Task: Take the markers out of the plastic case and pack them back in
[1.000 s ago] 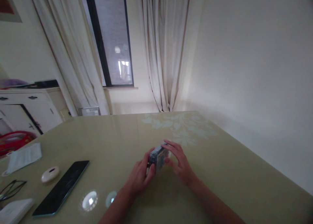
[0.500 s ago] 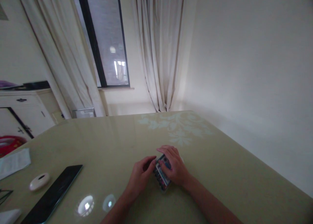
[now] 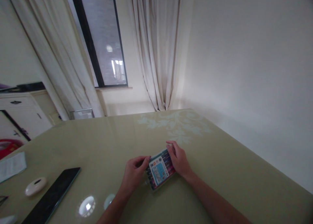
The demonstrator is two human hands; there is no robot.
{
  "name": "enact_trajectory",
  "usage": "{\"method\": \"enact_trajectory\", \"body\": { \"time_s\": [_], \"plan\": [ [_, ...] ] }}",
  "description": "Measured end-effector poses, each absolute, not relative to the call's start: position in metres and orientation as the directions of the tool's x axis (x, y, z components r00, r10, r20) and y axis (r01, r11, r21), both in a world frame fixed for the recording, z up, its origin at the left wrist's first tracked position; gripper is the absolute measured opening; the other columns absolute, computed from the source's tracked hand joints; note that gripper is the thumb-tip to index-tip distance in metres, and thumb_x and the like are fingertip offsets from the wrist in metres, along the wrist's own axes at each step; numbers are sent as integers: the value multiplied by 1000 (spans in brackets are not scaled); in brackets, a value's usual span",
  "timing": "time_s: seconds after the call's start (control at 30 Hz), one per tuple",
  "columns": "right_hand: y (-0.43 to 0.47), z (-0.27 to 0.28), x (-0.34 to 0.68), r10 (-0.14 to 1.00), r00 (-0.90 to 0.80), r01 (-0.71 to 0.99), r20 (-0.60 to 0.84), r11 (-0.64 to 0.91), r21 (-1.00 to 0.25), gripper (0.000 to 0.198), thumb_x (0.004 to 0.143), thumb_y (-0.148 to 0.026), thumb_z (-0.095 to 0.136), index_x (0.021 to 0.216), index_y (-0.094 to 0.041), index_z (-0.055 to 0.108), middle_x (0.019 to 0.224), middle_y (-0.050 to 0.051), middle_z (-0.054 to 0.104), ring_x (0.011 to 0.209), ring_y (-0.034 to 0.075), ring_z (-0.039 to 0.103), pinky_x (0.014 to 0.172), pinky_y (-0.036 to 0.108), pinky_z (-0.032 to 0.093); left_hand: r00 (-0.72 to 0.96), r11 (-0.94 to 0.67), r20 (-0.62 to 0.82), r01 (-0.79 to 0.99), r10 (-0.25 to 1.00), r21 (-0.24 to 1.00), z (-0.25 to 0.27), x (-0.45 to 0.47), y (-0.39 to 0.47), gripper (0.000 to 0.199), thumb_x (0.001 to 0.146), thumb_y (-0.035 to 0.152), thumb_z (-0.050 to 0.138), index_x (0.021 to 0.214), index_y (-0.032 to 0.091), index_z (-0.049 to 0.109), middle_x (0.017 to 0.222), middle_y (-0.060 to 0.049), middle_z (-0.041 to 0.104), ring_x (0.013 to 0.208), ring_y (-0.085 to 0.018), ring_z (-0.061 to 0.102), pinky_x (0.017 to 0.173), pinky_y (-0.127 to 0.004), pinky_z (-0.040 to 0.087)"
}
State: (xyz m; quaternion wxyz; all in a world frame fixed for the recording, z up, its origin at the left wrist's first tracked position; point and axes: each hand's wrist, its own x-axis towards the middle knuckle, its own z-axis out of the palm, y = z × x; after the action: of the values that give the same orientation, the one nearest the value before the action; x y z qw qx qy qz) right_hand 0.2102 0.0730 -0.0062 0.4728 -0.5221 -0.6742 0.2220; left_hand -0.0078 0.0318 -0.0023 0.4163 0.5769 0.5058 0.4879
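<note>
Between my hands is a flat clear pack of pens or markers [image 3: 160, 170], with dark and pinkish sticks in a row and a blue-and-white label facing up. It is tilted a little above or against the table. My left hand [image 3: 134, 171] pinches its upper left corner between thumb and fingers. Around its right edge wraps my right hand [image 3: 179, 158], the thumb on top and the fingers partly hidden behind. The pack's underside is out of sight.
A black flat device [image 3: 52, 198] lies on the green tabletop [image 3: 105, 139] at left. Beside it sit a white oval object [image 3: 36, 186] and a paper sheet [image 3: 12, 167]. A red object [image 3: 9, 147] stands beyond the left edge. The wall [image 3: 256, 103] borders the table's right side.
The pack has turned so its label faces me more fully. My right hand has slid off its top to the right edge, and my left hand has shifted slightly left.
</note>
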Motion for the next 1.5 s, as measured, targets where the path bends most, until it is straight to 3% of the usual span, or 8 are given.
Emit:
{"method": "enact_trajectory", "body": {
  "time_s": [0.2,0.37,0.73,0.87,1.07,1.2,1.33,1.5],
  "plan": [
    [70,-1,214,906,-35,470,422,388,-793,45,103,-54,42,121,-20,65,76,1,64,69,20,62,67,30,47,36,-105,102,110,994,988,-4,-10,32,49,84,61,69,85,13,78,78,-7,76,76,-22,69,68,-27,51],
    [59,5,211,888,-210,484,409,458,-746,46,108,-49,32,131,-22,60,74,0,63,68,19,62,68,30,47,161,54,-50,-19,986,998,1,-6,26,58,89,67,58,115,17,72,84,-3,71,60,-13,60,57,-23,46],
    [41,4,195,806,-489,453,333,561,-693,48,110,-43,25,141,-22,54,113,10,73,99,22,69,90,34,49,255,-130,40,344,966,930,-2,4,22,51,90,61,57,66,16,60,58,4,51,55,-12,47,51,-23,32],
    [44,0,196,808,-486,457,333,560,-691,46,110,-43,27,139,-23,56,98,7,73,86,21,69,81,32,50,243,-110,25,344,970,933,0,2,22,54,90,62,54,58,19,50,52,5,43,50,-12,46,49,-23,31],
    [53,-3,201,838,-283,403,466,545,-736,43,109,-43,30,132,-22,59,80,2,67,72,18,64,73,29,50,301,115,-119,33,946,993,11,1,13,60,87,73,56,98,16,70,92,-6,72,84,-21,68,70,-28,51],
    [61,-3,206,847,-121,440,518,513,-737,38,109,-43,34,119,-22,65,94,5,72,88,20,68,84,31,50,354,136,-104,-68,929,988,15,2,9,63,83,69,68,120,18,71,120,-10,73,109,-28,67,95,-38,52],
    [65,-3,207,820,-155,477,551,550,-685,36,108,-42,40,106,-23,70,103,7,74,100,22,67,93,34,48,157,95,-91,-13,983,995,10,1,14,64,78,68,73,119,18,75,123,-12,73,110,-30,67,95,-39,53],
    [64,-5,203,804,-182,484,566,574,-660,32,107,-40,45,99,-22,71,96,7,73,93,21,65,88,34,49,188,95,-94,5,978,995,6,-1,22,64,76,65,76,115,15,76,108,-13,78,93,-27,71,80,-36,55]
  ]
}}
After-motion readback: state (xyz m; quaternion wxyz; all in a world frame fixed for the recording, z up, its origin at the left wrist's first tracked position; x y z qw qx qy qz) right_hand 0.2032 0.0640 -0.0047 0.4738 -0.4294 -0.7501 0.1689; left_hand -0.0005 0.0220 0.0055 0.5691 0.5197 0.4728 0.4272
